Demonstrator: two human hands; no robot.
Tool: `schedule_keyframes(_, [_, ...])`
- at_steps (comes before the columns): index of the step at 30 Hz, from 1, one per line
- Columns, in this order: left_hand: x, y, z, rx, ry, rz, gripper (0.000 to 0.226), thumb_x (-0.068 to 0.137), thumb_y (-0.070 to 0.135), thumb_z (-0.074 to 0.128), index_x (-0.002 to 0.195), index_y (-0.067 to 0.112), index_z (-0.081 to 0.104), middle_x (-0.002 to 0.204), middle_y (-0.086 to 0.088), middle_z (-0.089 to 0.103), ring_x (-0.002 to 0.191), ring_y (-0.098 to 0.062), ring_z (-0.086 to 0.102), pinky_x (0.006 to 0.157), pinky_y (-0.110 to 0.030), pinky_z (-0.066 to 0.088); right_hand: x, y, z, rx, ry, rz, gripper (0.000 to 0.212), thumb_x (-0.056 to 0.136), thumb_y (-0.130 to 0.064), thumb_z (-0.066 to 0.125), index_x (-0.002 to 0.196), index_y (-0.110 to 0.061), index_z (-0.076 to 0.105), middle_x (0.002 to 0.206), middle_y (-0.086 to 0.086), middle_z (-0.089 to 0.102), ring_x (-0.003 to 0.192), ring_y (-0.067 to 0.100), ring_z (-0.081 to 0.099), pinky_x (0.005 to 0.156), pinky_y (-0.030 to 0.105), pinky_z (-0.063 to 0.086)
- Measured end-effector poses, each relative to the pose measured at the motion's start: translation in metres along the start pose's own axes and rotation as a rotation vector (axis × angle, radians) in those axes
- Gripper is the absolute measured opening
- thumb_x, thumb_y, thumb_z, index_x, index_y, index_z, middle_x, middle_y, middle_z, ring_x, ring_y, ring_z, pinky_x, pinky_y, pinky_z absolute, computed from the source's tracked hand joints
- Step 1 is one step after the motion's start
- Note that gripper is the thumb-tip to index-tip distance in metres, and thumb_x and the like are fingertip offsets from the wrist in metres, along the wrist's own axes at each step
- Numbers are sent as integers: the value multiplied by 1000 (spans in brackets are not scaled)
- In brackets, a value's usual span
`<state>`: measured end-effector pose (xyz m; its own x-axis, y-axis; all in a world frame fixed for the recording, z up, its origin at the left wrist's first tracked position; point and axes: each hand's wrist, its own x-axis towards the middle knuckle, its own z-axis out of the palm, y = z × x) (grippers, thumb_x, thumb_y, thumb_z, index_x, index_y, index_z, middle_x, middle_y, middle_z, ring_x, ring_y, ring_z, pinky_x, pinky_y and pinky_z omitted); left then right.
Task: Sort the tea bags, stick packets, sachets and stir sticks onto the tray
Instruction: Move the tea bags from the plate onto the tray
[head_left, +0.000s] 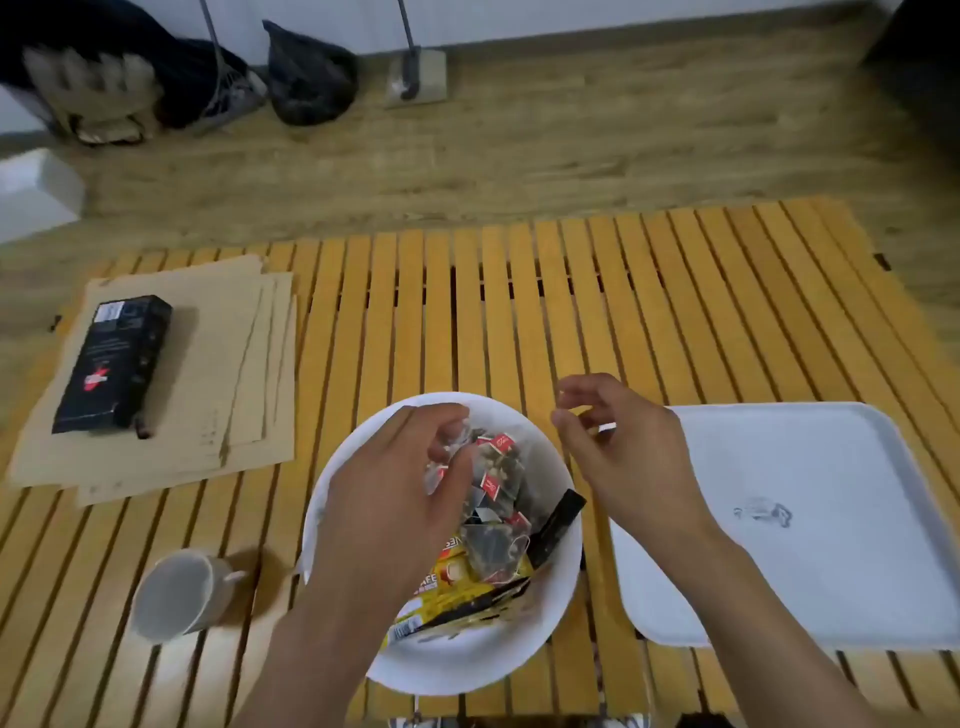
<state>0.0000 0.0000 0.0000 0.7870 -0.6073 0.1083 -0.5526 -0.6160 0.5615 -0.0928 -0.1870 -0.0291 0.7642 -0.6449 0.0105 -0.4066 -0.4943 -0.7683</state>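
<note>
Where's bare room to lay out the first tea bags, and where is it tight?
The white tray right of the bowl holds nothing yet; only a faint mark shows near its middle. Bare slats also lie beyond the bowl, between the brown papers and the tray. It is tight inside the bowl, where the left hand grips among the tea bags.

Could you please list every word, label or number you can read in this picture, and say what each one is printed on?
"AFE": partial letters on the yellow stick packet in the white bowl.
"NES": partial letters on the same packet, just above; the rest is hidden.
Red tags on the tea bags: white mark, too blurred to read.
Black box on the brown paper: white label and print, too small to read.
Grey mark on the white tray: illegible.
</note>
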Motion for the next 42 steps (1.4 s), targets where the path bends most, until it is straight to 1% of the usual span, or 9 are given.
schedule_keyframes(7, [-37,-17,17,71,145,117,28,93,40,63,121,34,63,105,23,60,93,-2,58,78,-25,49,-18,11,19,34,19,-130,31,93,-36,70,122,-24,67,99,-17,69,85,1,65,76,25,53])
schedule_keyframes(11, [-56,-20,13,71,174,141,32,95,36,64,126,30,63,122,14,65,112,-10,59,85,-29,49,-35,9,18,60,48,-91,39,93,-36,70,129,-21,64,108,-9,68,91,11,66,79,28,51])
schedule_keyframes(17, [-63,-23,10,45,182,75,31,92,36,68,122,28,66,117,12,68,113,-12,59,82,-29,49,-48,7,23,47,75,0,50,93,-44,68,133,-17,59,116,0,70,103,21,66,81,33,52])
schedule_keyframes(22, [-43,-16,14,-31,228,76,29,89,31,70,117,30,67,108,16,67,99,-7,59,75,-27,47,-35,4,45,-68,82,47,66,84,-70,63,125,-19,60,92,-10,70,99,18,68,76,34,55])
schedule_keyframes(25, [-37,-19,23,-10,240,92,29,87,33,72,116,29,68,108,15,67,99,-7,59,77,-26,48,-24,9,53,-17,37,28,35,84,-51,74,105,-23,68,79,-12,66,89,18,68,75,34,56])
schedule_keyframes(28, [-37,-25,26,7,217,101,27,88,35,72,115,27,70,106,14,66,103,-9,60,79,-27,49,-23,16,44,177,38,-2,11,87,-32,78,93,-23,76,82,-7,73,84,14,69,76,32,58])
schedule_keyframes(34, [-44,-30,24,-19,228,103,21,88,36,72,108,32,69,97,19,61,91,-4,57,75,-29,48,-18,40,-30,291,226,-43,9,90,-16,76,99,-17,76,90,-4,76,85,8,71,71,15,53])
schedule_keyframes(39, [-48,-35,32,-36,175,86,24,88,33,73,111,27,72,102,15,70,94,-6,63,79,-29,52,-13,85,-40,120,161,89,12,89,-13,75,91,-24,73,88,-2,75,88,17,72,81,35,59])
schedule_keyframes(42, [-45,-33,34,-38,173,87,24,87,31,74,110,28,72,102,14,72,97,-8,65,82,-35,56,-12,95,-27,80,94,120,18,87,-8,75,100,-21,72,94,-4,74,95,17,71,90,38,58])
